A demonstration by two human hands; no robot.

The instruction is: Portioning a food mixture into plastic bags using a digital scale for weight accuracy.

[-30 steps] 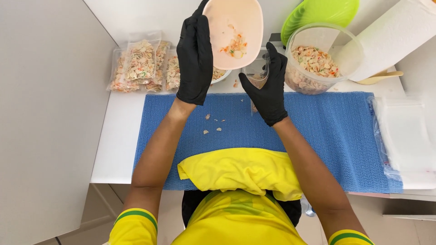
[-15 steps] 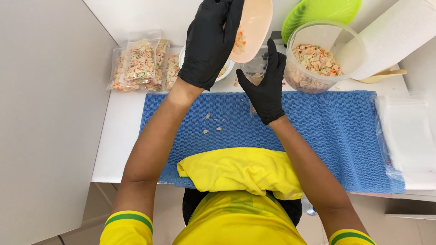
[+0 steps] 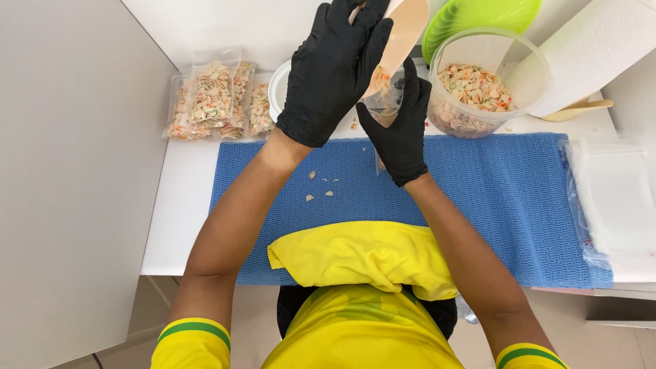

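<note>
While our left hand [image 3: 335,68] tips the gripped scoop [image 3: 400,34], our right hand [image 3: 400,130] clasps the pouch [image 3: 384,102] beneath, which needs keeping steady.

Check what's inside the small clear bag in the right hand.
The small clear bag, held by the right hand, shows a few pale, orange-flecked flakes near its mouth, tipped from the peach bowl in the left hand. The black glove covers its lower part, so the fill level is hidden.
</note>
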